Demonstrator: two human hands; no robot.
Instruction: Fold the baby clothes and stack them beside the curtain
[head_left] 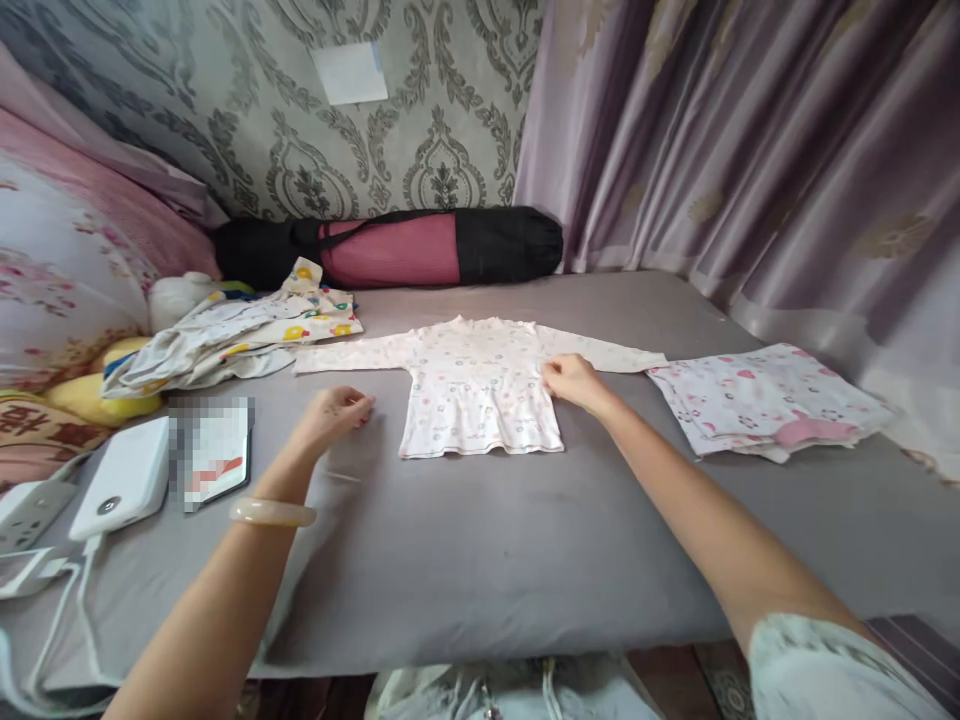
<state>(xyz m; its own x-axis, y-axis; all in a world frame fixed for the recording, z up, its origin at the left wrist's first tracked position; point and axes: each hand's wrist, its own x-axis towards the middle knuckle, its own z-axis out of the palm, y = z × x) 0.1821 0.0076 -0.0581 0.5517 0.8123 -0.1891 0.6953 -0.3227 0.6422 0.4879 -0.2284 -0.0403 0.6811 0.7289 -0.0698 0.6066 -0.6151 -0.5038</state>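
A small white long-sleeved shirt (pixel 480 390) with a tiny print lies flat, its sleeves stretched out to both sides and its neck away from me. My right hand (pixel 576 382) pinches the shirt's right side, just below the armpit. Held over the grey sheet left of the shirt's body, my left hand (pixel 339 418) has its fingers curled together, with nothing visible in them. It is apart from the shirt, below the left sleeve. A pale bangle (pixel 273 513) circles my left wrist.
Folded printed cloth (pixel 765 400) lies at the right, by the sleeve end. Crumpled clothes (pixel 240 335) are at the left, above a phone (pixel 221 455), a white power bank (pixel 124 475) and a power strip (pixel 34 510) with cables. A black-and-pink bag (pixel 390 250) lies along the wall.
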